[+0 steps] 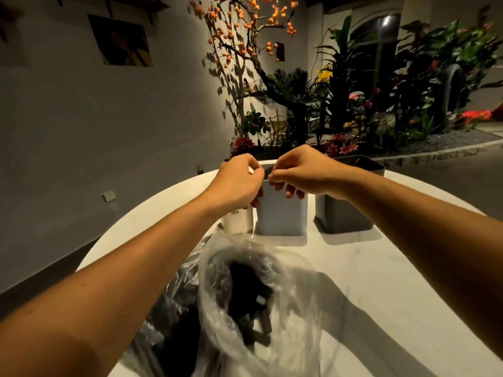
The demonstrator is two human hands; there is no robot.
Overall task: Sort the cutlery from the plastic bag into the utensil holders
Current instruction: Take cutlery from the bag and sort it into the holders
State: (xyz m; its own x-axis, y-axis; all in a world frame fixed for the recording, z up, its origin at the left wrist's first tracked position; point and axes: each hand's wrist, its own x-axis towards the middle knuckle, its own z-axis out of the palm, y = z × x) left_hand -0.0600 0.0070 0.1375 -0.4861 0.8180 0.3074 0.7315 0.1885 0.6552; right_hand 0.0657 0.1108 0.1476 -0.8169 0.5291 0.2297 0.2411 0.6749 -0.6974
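Both hands, left hand (239, 180) and right hand (296, 172), pinch something thin over the light-grey square plastic holder (281, 213); next: drop it, reach clear plastic bag (245, 295).

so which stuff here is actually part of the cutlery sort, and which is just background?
Part of the job:
- plastic bag with dark cutlery inside
- white holder
- light grey holder
- dark grey holder
- left hand and right hand, both up at the light grey holder's rim

Just there:
- table
- plants
- wall picture
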